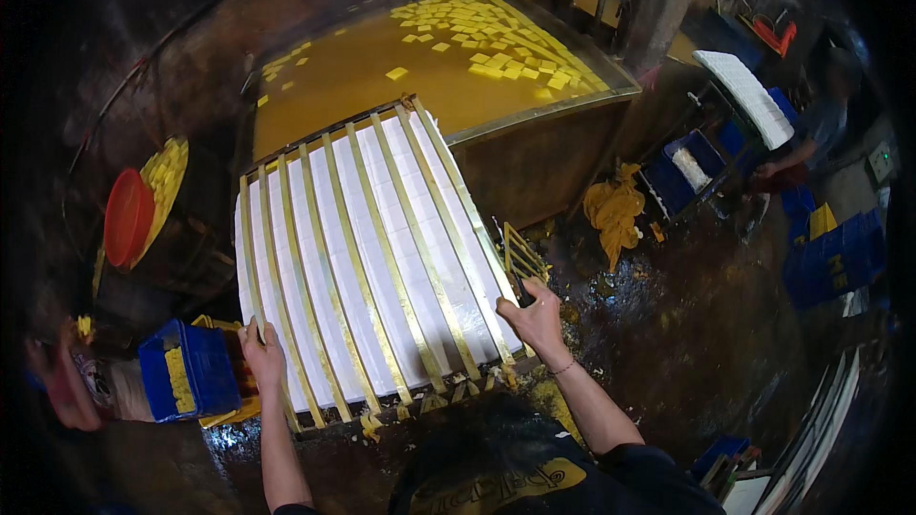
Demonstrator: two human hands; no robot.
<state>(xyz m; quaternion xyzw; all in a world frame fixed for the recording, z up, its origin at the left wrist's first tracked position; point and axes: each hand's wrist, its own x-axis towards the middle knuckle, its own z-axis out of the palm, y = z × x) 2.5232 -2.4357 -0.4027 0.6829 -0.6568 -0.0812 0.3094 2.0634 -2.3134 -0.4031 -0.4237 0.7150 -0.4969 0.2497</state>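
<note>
A slatted wooden rack (pixel 348 267) lies over a broad white slab (pixel 434 286) scored into squares, which looks like tofu. The whole load tilts against the near rim of a vat. With its thumb and fingers closed, my left hand (pixel 264 355) grips the outermost slat at the near left. On the right edge my right hand (pixel 537 322) closes around the rack's side, thumb toward the slab. A dark piece shows between that thumb and the fingers; its kind is unclear.
Yellow squares float in the brownish vat (pixel 544 124). Left are a red basin (pixel 129 217) and a blue crate (pixel 189 372). At right, a yellow cloth (pixel 614 213) lies on the wet floor, blue crates (pixel 835 262) stand beyond, and a person (pixel 821 129) is beside a white slab.
</note>
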